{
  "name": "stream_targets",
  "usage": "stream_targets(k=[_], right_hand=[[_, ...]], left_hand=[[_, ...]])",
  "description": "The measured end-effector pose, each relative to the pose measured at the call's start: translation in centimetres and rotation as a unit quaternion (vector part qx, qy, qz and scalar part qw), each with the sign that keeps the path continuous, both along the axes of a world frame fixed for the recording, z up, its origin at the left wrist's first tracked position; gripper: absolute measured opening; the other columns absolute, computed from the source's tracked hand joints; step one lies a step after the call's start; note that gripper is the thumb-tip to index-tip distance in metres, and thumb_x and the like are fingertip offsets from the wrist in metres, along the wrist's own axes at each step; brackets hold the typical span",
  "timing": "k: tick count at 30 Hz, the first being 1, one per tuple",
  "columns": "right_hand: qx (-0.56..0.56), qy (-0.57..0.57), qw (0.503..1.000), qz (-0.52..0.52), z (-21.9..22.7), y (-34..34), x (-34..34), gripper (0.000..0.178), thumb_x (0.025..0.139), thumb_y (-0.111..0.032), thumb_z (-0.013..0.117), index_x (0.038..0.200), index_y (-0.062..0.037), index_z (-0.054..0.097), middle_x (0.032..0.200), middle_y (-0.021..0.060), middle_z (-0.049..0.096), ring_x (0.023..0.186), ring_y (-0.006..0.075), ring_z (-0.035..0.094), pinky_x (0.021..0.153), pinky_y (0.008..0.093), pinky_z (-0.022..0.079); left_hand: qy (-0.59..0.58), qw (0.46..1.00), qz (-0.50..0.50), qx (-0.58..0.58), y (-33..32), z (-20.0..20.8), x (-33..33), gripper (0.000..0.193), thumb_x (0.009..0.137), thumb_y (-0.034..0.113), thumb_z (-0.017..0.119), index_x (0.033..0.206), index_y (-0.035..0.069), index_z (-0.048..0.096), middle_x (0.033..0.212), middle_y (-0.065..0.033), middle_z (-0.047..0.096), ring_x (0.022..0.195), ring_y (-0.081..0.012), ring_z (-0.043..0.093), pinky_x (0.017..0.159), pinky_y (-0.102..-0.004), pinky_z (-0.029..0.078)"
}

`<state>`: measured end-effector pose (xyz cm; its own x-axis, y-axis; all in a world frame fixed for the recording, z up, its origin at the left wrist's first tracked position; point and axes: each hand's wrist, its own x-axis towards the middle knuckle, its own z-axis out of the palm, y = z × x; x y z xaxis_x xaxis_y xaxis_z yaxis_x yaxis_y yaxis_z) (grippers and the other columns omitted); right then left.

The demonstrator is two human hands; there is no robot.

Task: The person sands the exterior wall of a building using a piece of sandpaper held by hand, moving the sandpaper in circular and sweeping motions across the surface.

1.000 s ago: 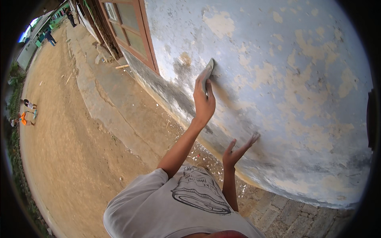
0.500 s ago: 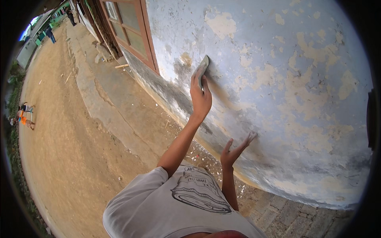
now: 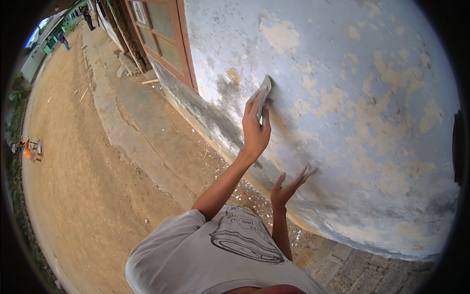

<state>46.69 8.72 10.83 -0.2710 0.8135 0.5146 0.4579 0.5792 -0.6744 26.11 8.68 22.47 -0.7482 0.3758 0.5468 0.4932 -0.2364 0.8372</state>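
Currently, in the head view, our left hand (image 3: 255, 134) grips a flat grey tool (image 3: 266, 88) against the patchy blue wall (image 3: 338, 130), just above the frame's centre. Our right hand (image 3: 284, 193), lower right of it, looks empty, fingers spread towards the wall; we cannot tell whether they touch. We seem to be scraping; another stroke would call for steady pressure.

Dirt ground (image 3: 78, 171) spreads out left of the left hand (image 3: 256, 128), with a concrete strip (image 3: 142, 122) nearer it. A stick (image 3: 151, 82) lies on that strip, up and left of that hand. White chips (image 3: 296, 235) litter the ground below the right hand (image 3: 288, 190).
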Motion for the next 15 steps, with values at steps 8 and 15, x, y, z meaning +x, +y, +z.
stream_targets(k=[8,15], right_hand=[[-0.007,-0.007,1.0,-0.003,-0.5,0.1,-0.1,0.082,0.099,-0.016,0.059,0.167,-0.0069,0.014,0.172,0.0295,-0.005,0.159,0.0497,0.0,0.124,0.0656,0.011],[-0.009,-0.009,1.0,-0.009,-0.9,0.1,-0.3,0.081,0.1,-0.017,0.059,0.167,-0.0066,0.015,0.172,0.0292,-0.005,0.16,0.0491,-0.001,0.124,0.0656,0.01]], left_hand=[[0.073,0.994,0.076,0.001,0.4,-1.1,-1.5,0.048,0.101,-0.008,0.051,0.148,0.002,0.055,0.141,-0.0276,0.06,0.132,-0.0428,0.059,0.104,-0.046,0.052],[0.065,0.997,0.027,-0.014,-0.2,-1.0,-1.2,0.07,0.09,-0.017,0.052,0.154,0.011,0.051,0.152,-0.0278,0.052,0.139,-0.0465,0.051,0.112,-0.0465,0.048]])
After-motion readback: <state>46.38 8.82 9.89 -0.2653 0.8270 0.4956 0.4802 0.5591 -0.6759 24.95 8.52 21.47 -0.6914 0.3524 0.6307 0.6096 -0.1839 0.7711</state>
